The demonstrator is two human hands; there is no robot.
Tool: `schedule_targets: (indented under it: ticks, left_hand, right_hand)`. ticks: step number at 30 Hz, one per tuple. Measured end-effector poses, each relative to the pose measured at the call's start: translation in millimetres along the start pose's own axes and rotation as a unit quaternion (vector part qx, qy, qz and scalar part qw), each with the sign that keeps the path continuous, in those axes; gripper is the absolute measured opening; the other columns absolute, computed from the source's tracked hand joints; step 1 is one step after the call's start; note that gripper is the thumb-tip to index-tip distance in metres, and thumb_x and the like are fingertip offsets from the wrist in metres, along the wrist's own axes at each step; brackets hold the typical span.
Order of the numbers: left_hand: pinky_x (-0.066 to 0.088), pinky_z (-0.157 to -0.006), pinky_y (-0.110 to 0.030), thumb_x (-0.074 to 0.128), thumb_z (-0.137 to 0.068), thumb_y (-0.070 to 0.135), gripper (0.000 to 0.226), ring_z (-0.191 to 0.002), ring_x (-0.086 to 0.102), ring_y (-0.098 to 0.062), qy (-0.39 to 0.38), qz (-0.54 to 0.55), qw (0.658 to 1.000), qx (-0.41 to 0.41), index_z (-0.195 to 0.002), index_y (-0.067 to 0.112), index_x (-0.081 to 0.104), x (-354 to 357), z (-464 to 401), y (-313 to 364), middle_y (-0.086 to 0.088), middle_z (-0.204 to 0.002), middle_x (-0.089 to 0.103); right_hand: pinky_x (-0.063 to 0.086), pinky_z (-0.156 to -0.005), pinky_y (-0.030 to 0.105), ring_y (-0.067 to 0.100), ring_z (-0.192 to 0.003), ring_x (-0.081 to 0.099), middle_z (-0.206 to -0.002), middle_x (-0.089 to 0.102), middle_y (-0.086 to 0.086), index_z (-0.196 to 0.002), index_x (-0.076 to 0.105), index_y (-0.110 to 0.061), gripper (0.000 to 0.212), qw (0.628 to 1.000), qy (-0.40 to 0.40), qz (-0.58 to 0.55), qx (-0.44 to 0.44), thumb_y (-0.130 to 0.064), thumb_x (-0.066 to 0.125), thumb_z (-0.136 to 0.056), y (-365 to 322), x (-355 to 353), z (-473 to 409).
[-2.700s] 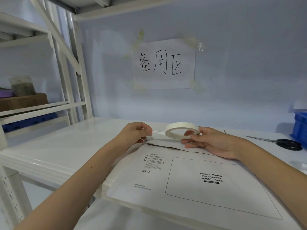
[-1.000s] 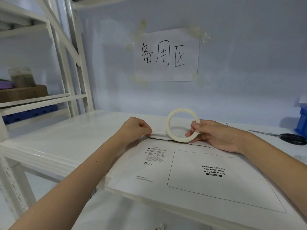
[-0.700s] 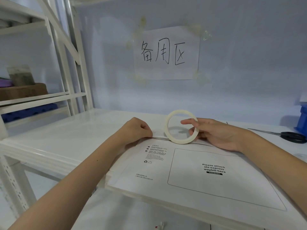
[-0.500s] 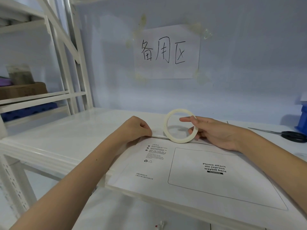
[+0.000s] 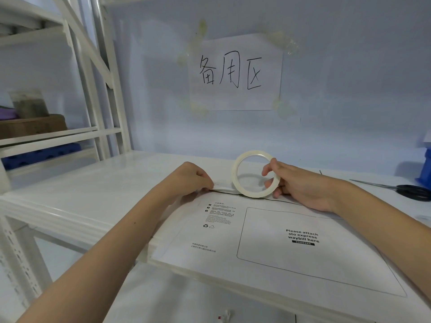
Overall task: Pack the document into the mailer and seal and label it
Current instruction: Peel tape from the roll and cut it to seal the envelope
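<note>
The flat white paper mailer with a printed waybill box lies on the white shelf top, its flap seam running left to right along the far edge. The pale ring-shaped tape roll stands upright on that seam, gripped by the right hand. The left hand, fingers curled, pins the tape's free end; the unsealed seam extends rightward, nearer the right hand.

The mailer is white with black print and a thin black outlined box. The tape roll is cream. The worktop is white, the wall sign white with black handwriting, the scissors' handles black, the bin at right blue.
</note>
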State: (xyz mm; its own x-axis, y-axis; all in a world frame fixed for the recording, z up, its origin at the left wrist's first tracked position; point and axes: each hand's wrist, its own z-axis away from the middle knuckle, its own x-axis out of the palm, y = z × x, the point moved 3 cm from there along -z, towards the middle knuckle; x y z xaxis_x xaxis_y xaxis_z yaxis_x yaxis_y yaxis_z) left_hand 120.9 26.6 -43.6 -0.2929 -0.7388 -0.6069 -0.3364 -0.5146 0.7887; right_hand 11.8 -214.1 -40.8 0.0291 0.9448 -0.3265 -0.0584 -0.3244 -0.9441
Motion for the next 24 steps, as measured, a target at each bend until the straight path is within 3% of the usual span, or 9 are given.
schedule_targets:
  ticks: [4,6,12,19,22,24]
  left_hand:
    - [0.038,-0.064,-0.03,0.071,-0.078,0.011,0.013,-0.066,0.044,-0.021,-0.002,0.021,1.0,-0.003,-0.066,0.009,0.074,-0.6,-0.9,-0.6,-0.01,-0.068,0.056]
    - [0.037,-0.061,-0.031,0.071,-0.078,0.011,0.012,-0.067,0.042,-0.022,-0.003,0.025,1.0,-0.008,-0.067,0.006,0.074,-0.5,-1.1,-0.9,-0.011,-0.07,0.054]
    - [0.039,-0.064,-0.029,0.07,-0.08,0.011,0.011,-0.068,0.045,-0.021,-0.002,0.038,0.999,-0.016,-0.079,0.001,0.075,-0.4,-0.9,-1.0,-0.01,-0.078,0.062]
    - [0.038,-0.06,-0.028,0.071,-0.08,0.011,0.012,-0.067,0.043,-0.022,0.0,0.033,0.999,-0.011,-0.069,0.009,0.075,-0.1,-0.5,-0.7,-0.01,-0.076,0.061]
    - [0.039,-0.061,-0.026,0.07,-0.081,0.011,0.013,-0.063,0.046,-0.018,0.008,0.03,0.999,-0.008,-0.069,0.01,0.074,-0.8,0.2,0.5,-0.007,-0.076,0.065]
    - [0.039,-0.059,-0.024,0.07,-0.081,0.012,0.013,-0.058,0.047,-0.015,0.01,0.025,1.0,-0.009,-0.069,0.01,0.074,-1.3,0.5,0.7,-0.005,-0.076,0.067]
  right_hand:
    - [0.034,-0.11,0.038,0.021,-0.077,0.066,-0.094,0.07,0.004,-0.085,0.046,-0.021,0.042,1.0,0.01,-0.028,0.008,-0.058,0.03,-0.099,1.5,-2.8,-2.3]
    - [0.028,-0.115,0.043,0.025,-0.082,0.071,-0.101,0.075,0.007,-0.084,0.043,-0.02,0.042,0.999,0.01,-0.033,0.009,-0.057,0.03,-0.099,1.5,-3.1,-2.6]
    - [0.029,-0.116,0.044,0.031,-0.084,0.072,-0.106,0.075,0.012,-0.086,0.045,-0.018,0.041,0.998,0.01,-0.058,0.012,-0.054,0.033,-0.1,2.2,-3.8,-0.2]
    - [0.029,-0.115,0.044,0.031,-0.084,0.072,-0.104,0.075,0.013,-0.085,0.046,-0.018,0.039,0.998,0.012,-0.061,0.012,-0.053,0.035,-0.1,0.0,-1.9,2.2]
    - [0.033,-0.113,0.045,0.031,-0.085,0.072,-0.1,0.075,0.01,-0.096,0.051,-0.014,0.034,0.998,0.006,-0.064,0.009,-0.048,0.045,-0.098,-0.8,-0.7,3.6]
    - [0.037,-0.112,0.043,0.03,-0.085,0.072,-0.101,0.073,0.007,-0.101,0.051,-0.013,0.023,0.999,-0.001,-0.051,0.007,-0.033,0.059,-0.095,-0.8,0.1,4.6]
